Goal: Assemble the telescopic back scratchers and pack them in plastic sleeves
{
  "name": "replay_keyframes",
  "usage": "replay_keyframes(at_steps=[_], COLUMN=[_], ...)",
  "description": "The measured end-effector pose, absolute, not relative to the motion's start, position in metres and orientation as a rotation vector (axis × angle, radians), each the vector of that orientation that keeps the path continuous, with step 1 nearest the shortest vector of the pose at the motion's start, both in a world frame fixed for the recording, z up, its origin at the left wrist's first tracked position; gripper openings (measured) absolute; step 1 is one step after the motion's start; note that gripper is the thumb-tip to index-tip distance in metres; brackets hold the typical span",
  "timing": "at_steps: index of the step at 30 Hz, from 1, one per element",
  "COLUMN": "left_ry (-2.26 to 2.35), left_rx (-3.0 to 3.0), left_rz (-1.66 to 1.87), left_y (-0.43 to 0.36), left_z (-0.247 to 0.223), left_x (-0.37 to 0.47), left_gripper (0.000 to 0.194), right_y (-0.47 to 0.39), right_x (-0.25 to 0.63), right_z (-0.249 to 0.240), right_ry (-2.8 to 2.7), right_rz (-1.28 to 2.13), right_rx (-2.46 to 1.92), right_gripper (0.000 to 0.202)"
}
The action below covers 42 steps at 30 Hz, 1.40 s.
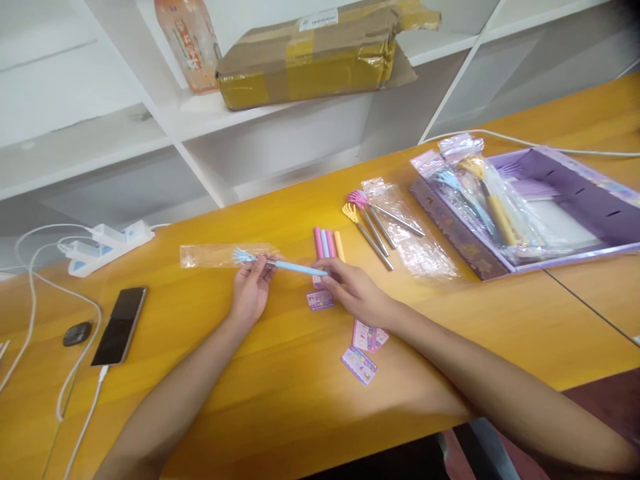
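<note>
Between my two hands is a blue back scratcher (295, 268) with a claw-shaped head, held nearly level above the table. My left hand (251, 287) is closed around it just below the claw, and my right hand (353, 288) pinches the far end of its handle. A clear plastic sleeve (207, 256) lies behind the claw, to the left. Beyond my right hand several coloured handle tubes (328, 244) sit side by side. Farther right are claw heads on metal rods, one yellow (367, 235) and others pink (359, 198). Printed cards (359, 365) lie near my right forearm.
A purple box (480, 261) at the right holds bagged back scratchers (495, 200). Empty plastic wrappers (425, 250) lie beside it. At the left are a phone (120, 327) on a cable, a mouse (77, 334) and a power strip (111, 248). Shelves with a cardboard box (305, 60) stand behind.
</note>
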<state>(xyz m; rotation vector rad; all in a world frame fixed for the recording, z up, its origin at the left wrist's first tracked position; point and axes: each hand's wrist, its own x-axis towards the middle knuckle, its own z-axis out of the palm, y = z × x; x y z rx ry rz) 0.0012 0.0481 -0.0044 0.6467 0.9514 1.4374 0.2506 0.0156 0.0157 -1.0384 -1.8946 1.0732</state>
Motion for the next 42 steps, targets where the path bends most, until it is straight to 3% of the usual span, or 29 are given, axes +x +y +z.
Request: replay_keyframes(at_steps=[6, 19, 32, 42], left_ry=[0.924, 0.926, 0.916, 0.9], left_rx=[0.613, 0.699, 0.845, 1.179], left_rz=[1.4, 1.338, 1.17, 0.942], left_y=[0.054, 0.042, 0.024, 0.003], left_z=[-0.01, -0.008, -0.008, -0.002], left_x=[-0.007, 0.002, 0.014, 0.024], left_gripper=[0.03, 0.034, 0.042, 0.031], right_y=[0.024, 0.018, 0.019, 0.009], right_x=[0.251, 0.244, 0.242, 0.236], right_z=[0.01, 0.005, -0.008, -0.002], right_ry=[-1.515, -1.483, -1.552, -1.756], right_rz=[1.492, 1.33, 1.384, 1.343], right_rx=[-0.799, -0.871, -0.862, -0.899], right_gripper=[0.038, 0.043, 0.046, 0.038])
